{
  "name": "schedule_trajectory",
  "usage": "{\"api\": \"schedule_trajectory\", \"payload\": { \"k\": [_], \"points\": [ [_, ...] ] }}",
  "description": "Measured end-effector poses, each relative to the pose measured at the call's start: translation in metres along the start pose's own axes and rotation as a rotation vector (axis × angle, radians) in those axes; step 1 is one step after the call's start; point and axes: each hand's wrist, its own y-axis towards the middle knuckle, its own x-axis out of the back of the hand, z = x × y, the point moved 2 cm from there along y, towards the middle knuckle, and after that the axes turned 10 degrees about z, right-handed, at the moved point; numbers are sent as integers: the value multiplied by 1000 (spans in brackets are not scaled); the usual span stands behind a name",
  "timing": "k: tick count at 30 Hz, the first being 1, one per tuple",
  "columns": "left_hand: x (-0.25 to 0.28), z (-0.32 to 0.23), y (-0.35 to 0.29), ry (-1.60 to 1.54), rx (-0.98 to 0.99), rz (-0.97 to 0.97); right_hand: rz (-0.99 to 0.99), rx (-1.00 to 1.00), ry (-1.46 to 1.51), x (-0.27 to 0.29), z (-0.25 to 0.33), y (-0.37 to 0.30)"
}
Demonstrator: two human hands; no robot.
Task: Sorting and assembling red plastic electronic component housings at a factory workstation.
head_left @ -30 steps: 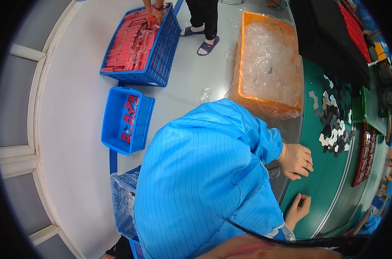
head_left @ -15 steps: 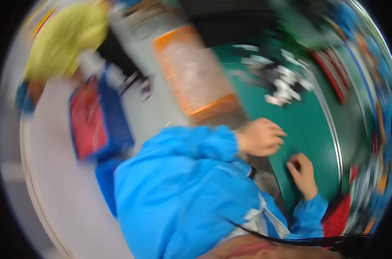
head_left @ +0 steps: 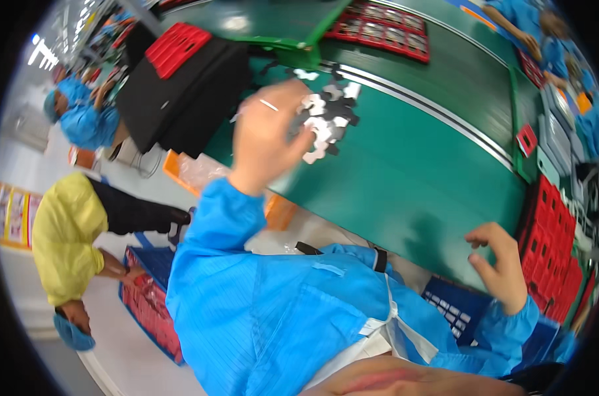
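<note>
While I am watching through the head camera, the left hand [head_left: 270, 135] is hanging upright left of upper centre, its wrist rising out of a blue sleeve [head_left: 227, 214], its thumb pointing toward a pile of black and white pieces [head_left: 329, 119]. That pile is lying on the green table [head_left: 398, 185] at upper centre, just beside the hand. Blur is covering the fingers, so I cannot tell whether they are grasping or touching any piece. At lower right, I am seeing the right hand [head_left: 503, 267] bending upward, released, fingers loosely curling and thumb standing apart. It is hovering by the table's near edge, beside red trays [head_left: 550, 241]. At lower left, a person in yellow [head_left: 68, 224] is stooping over a blue crate [head_left: 155, 261].
</note>
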Motion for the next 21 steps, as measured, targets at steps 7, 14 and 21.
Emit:
{"api": "schedule_trajectory", "payload": {
  "k": [7,14,21],
  "points": [
    [176,204,-81,633,896,-102,177,151,206,-16,3,111],
    [206,306,-145,110,1314,-131,503,238,734,-126,121,322],
    [212,261,-126,-599,1413,-383,592,127,860,-181,206,369]
  ]
}}
